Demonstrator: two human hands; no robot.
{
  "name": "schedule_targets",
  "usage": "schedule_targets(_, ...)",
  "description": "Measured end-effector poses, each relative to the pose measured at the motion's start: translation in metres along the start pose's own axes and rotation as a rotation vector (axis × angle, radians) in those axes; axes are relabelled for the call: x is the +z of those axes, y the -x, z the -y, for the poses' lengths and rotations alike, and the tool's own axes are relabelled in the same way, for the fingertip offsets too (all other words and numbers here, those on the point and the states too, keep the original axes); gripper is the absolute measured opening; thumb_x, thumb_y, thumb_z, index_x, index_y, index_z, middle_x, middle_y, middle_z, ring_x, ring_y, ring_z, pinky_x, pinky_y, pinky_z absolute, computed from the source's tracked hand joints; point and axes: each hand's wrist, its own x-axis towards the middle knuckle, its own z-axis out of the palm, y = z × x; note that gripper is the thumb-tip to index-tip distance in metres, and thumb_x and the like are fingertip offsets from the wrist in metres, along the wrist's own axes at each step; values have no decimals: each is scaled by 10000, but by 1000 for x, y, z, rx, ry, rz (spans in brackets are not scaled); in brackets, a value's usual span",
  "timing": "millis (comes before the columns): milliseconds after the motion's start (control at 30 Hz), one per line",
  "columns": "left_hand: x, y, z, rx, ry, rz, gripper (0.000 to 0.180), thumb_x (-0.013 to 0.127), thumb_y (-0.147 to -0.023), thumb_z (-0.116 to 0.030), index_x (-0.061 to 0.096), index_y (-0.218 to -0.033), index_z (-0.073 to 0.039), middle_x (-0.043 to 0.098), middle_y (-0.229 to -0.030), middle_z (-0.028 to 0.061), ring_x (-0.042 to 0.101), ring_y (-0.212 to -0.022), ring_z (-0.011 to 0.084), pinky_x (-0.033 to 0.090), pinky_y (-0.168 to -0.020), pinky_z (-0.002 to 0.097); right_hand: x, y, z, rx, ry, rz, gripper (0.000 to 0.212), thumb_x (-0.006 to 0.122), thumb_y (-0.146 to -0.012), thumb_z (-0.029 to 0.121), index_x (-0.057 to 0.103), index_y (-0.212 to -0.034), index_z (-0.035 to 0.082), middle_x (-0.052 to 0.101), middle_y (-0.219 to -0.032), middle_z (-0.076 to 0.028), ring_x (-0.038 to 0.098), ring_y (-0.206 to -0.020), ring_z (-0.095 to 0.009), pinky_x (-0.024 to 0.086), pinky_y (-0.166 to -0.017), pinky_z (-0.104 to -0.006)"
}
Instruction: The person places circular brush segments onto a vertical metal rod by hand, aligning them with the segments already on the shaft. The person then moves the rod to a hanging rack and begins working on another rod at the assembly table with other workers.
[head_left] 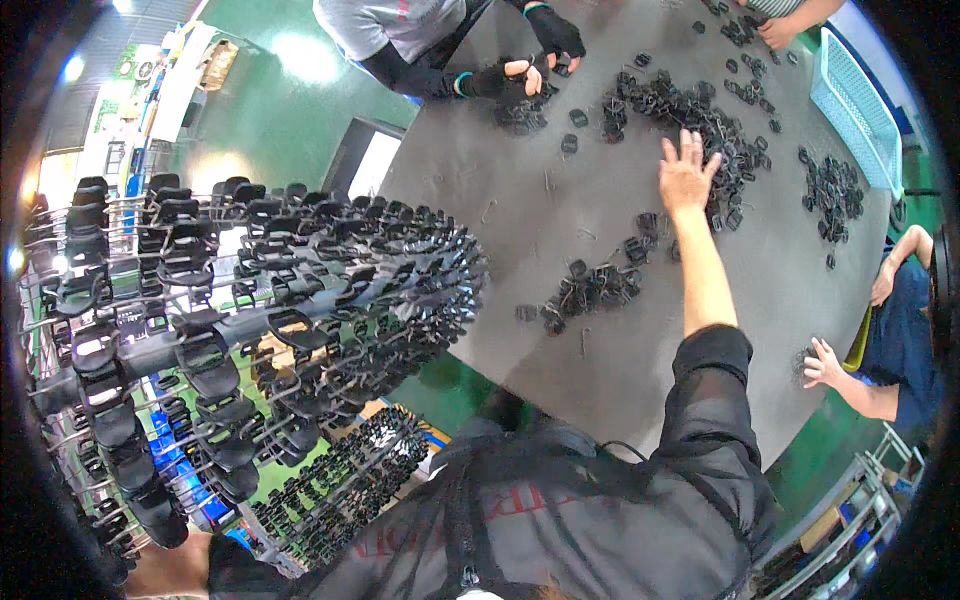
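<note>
My right hand [686,182] reaches far over the grey table [530,250], its fingers spread and holding nothing I can see. It lies at the near edge of a heap of small black buckle-like pieces [735,165]; whether it touches them I cannot tell. My left arm [170,568] shows at the lower left, below a rack [160,350] of thin metal prongs round a dark pole. Many black looped pieces [208,365] hang on those prongs. The left hand's fingers are hidden behind the rack.
Smaller clusters of black pieces [595,290] lie on the table. A light blue basket [850,110] stands at its far right edge. Co-workers' hands are at the far side [525,75] and right [823,365]. Another loaded rack [340,490] is lower left.
</note>
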Motion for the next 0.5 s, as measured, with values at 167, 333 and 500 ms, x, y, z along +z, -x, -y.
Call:
schedule_targets(167, -3, 2, 1, -16, -8, 1, 663, 453, -881, -359, 428, -1349, 110, 423, -1398, 279, 393, -1330, 355, 228, -1123, 454, -44, 141, 147, -366, -285, -124, 482, 522, -876, 306, 503, -1327, 135, 415, -1438, -125, 279, -1395, -335, 137, -1072, -704)
schedule_targets(333, -1, -3, 0, 5, 2, 4, 669, 453, -880, -365, 427, -1351, 110, 421, -1401, 280, 392, -1332, 355, 228, -1124, 454, -55, 268, 230, -740, -644, 15, 498, 559, -834, 381, 536, -1317, 265, 379, -1482, -43, 213, -1433, -291, 105, -1103, -655)
schedule_targets(500, -1, -2, 3, 1, 6, 0, 675, 453, -880, -370, 425, -1353, 110, 418, -1404, 281, 391, -1334, 355, 228, -1124, 453, -9, 212, 127, -612, -576, -73, 427, 610, -829, 316, 584, -1255, 308, 465, -1401, -30, 331, -1378, -254, 85, -1111, -630)
